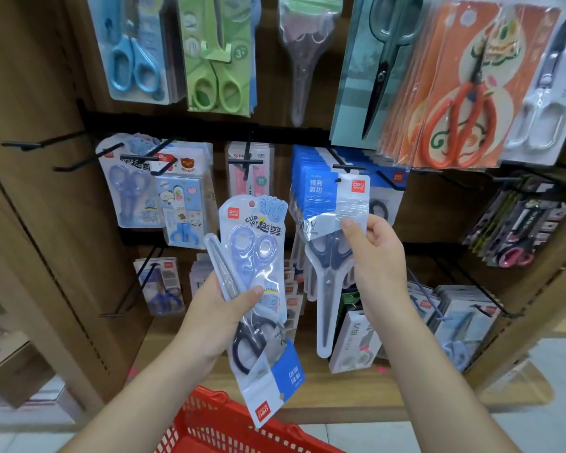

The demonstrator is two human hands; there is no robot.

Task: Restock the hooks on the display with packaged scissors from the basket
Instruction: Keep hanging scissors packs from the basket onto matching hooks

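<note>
Mesh of a red basket (209, 423) fills the bottom edge of our view, between our two forearms. Just above it our left hand (216, 318) grips a bundle of scissor packs (252, 289), fingers curled behind and thumb pressed across the front. The front pack, with purple handles (254, 245), stands upright. A black-handled pack (268, 361) hangs upside down below it, its blue corner over the basket rim. The tip of a third, clear pack shows at the left of the bundle. To the right and a little farther out, our right hand (373, 256) pinches a blue-and-white pack (330, 204) by its right edge, thumb on the front and fingers behind, with the scissors pointing down. The top of this pack sits right at the end of a black hook (348, 166) on the wooden display (62, 223), in front of a row of matching blue packs (303, 165). We cannot tell whether its hole is on the hook. Farther left, other hooks carry small cartoon-printed packs (180, 204), and two black hooks (23, 144) jut out at the far left. The top row holds blue scissors (133, 63), green scissors (216, 86) and orange scissors (455, 125).
</note>
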